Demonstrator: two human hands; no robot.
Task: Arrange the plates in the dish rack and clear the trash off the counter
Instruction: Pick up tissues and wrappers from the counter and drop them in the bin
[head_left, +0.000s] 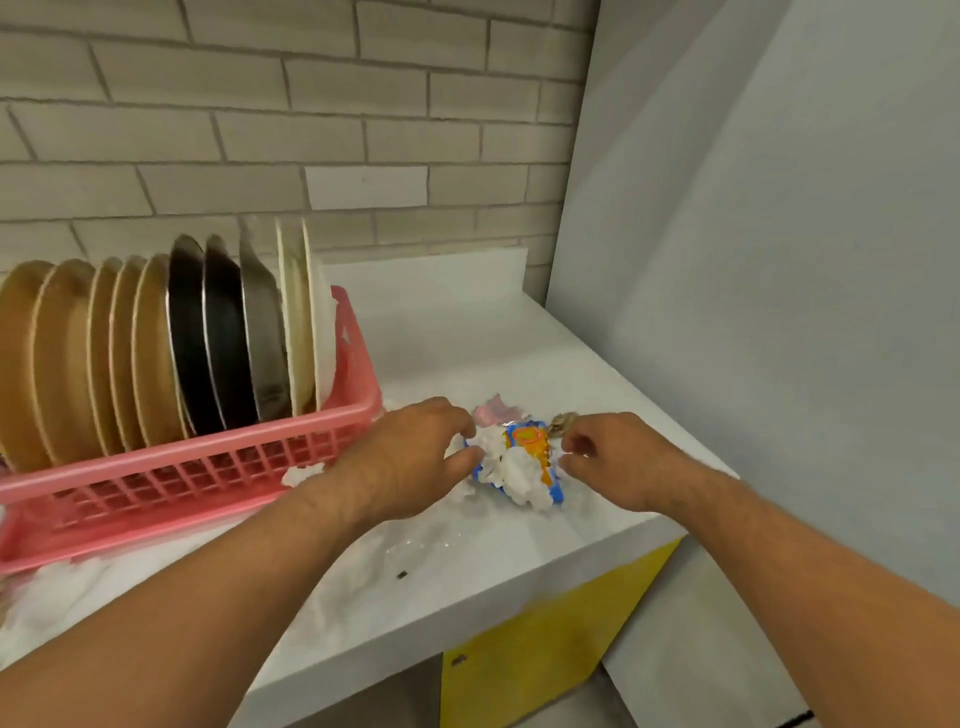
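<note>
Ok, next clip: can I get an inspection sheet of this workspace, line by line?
Surface: white counter, smeared with scraps near the front edge.
Job's things: plates stand on edge in the pink rack; trash pile of tissue and a wrapper lies right of it.
Clutter: tissue scraps beside the rack.
Grippers: left hand and right hand flank the trash pile, fingers curled onto its edges.
Cables: nothing seen.
Surroundings: tiled wall behind, grey panel at right, yellow cabinet below.

Bare left hand (410, 457) and right hand (618, 467), forearms (234, 571) lightly haired.
</note>
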